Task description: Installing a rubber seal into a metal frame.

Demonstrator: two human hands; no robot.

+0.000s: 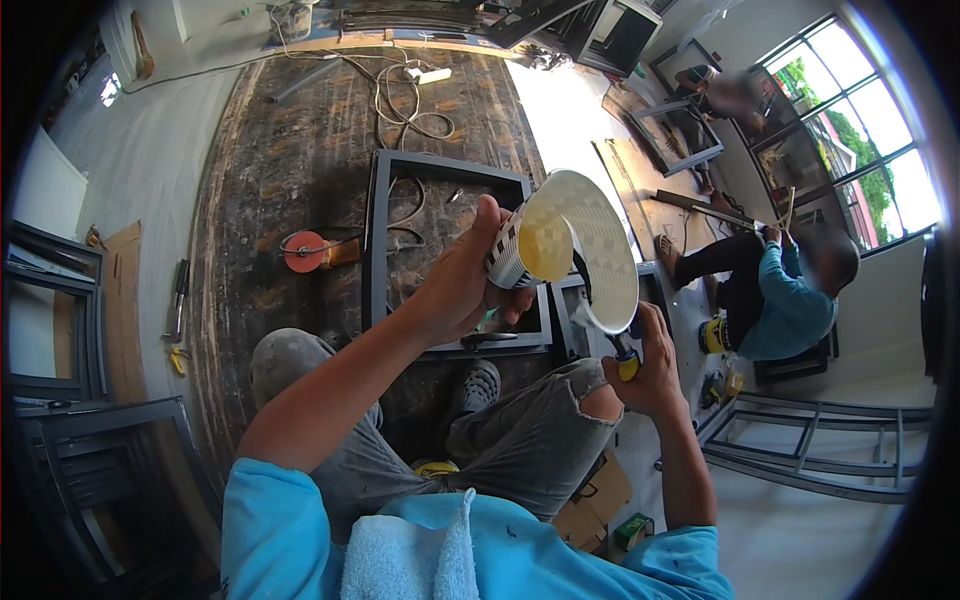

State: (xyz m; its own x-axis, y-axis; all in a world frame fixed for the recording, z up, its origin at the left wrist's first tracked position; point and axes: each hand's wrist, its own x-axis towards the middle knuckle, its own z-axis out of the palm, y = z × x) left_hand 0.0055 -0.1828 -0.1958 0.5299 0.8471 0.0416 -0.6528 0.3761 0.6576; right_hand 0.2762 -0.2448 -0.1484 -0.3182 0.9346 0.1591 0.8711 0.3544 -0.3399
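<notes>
My left hand [452,285] is closed round a wide roll of strip material [508,258], cream inside with a dark printed pattern outside. From the roll a broad length loops up and over to the right, its pale inner side [605,235] facing me. My right hand [652,372] grips a hand tool with a yellow and dark blue handle [627,364] at the loop's lower edge; the tool's far end is partly hidden, so its kind is unclear. Beneath both hands lies a grey rectangular frame [376,235], with a second grey frame [572,305] beside it on the right.
An orange-red disc tool [305,252] lies left of the frame on the stained board [240,330]. A coiled cable [405,122] lies beyond. At right sits a person in a blue shirt [785,310]; another person [735,100] works farther off. Metal frames [820,440] lie at right.
</notes>
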